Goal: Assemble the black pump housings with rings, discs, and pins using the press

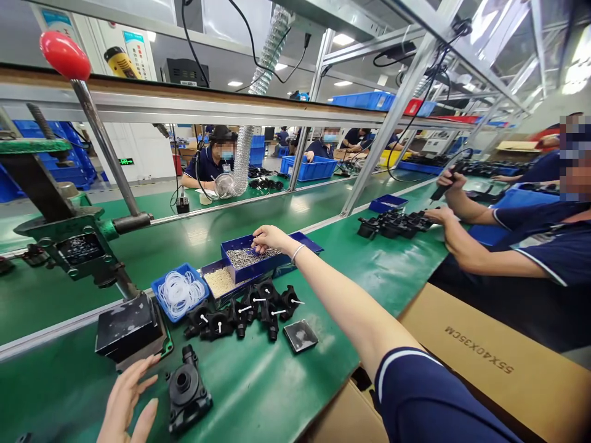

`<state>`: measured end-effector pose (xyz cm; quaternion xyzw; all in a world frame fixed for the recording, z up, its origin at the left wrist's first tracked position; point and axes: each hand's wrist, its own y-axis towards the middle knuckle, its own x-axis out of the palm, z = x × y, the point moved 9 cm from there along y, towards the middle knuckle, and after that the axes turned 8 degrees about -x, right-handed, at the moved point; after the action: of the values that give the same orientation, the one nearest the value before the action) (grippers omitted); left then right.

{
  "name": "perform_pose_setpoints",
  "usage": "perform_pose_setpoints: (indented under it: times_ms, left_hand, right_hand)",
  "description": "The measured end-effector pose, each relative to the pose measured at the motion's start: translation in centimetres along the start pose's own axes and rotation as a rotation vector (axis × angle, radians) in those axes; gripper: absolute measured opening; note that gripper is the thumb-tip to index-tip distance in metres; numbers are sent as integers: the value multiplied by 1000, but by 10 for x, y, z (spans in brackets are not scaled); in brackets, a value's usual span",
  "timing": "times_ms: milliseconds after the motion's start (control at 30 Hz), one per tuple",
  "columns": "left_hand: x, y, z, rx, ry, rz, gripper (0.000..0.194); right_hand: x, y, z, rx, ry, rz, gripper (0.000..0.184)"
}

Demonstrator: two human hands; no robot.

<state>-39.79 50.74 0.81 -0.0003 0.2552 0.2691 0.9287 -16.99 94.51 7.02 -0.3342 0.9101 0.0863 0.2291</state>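
Note:
My right hand [270,239] reaches over a blue bin [247,272] of small metal pins [244,257], fingertips pinched together; what is between them is too small to make out. At the lower left, my left hand [129,397] has its fingers spread and holds nothing. Just right of it, a black plastic housing [187,387] with a round raised opening lies on the green bench. Several black plastic parts [240,312] with thin white pins sit grouped in front of the bins. A small square metal block [300,336] lies to their right.
A blue tray of white rings [181,292] stands beside a bin of cream-coloured pellets [220,282]. On the left is a green lever press [78,240] with a red knob. A co-worker [508,227] handles a power driver at right, behind a cardboard box [498,363].

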Motion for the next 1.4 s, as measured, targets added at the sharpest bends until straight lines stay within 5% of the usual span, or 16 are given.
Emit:
perform_pose_setpoints:
  times_ms: [267, 467, 533, 633, 767, 933, 1133, 1267, 1400]
  left_hand:
    - [-10, 10, 40, 75, 48, 31, 39]
    - [-1, 19, 69, 63, 45, 55, 37]
    - [8, 22, 85, 52, -17, 53, 36]
    - [28, 27, 110, 9, -193, 9, 34]
    - [44, 35, 133, -26, -356, -8, 28]
    - [40, 30, 127, -66, -298, -22, 19]
    - [22, 14, 122, -65, -226, 25, 20]
    - [-1, 8, 107, -115, -269, 163, 22]
    - [-19, 3, 79, -166, -43, 224, 20]
  right_hand:
    - [3, -6, -3, 20, -3, 7, 20]
    - [2, -33, -55, -134, 98, 110, 19]
    - [24, -55, -81, -212, 153, 83, 22]
    - [83, -100, -114, -330, 262, -56, 35]
    - [152, -163, -137, -471, 386, -195, 27]
    - [184, -192, -134, -484, 417, -195, 16]
    - [206, -196, -131, -328, 694, -255, 26]
    - [209, -192, -120, -233, 781, -195, 27]
    - [205, -190, -96, -170, 752, -123, 26]
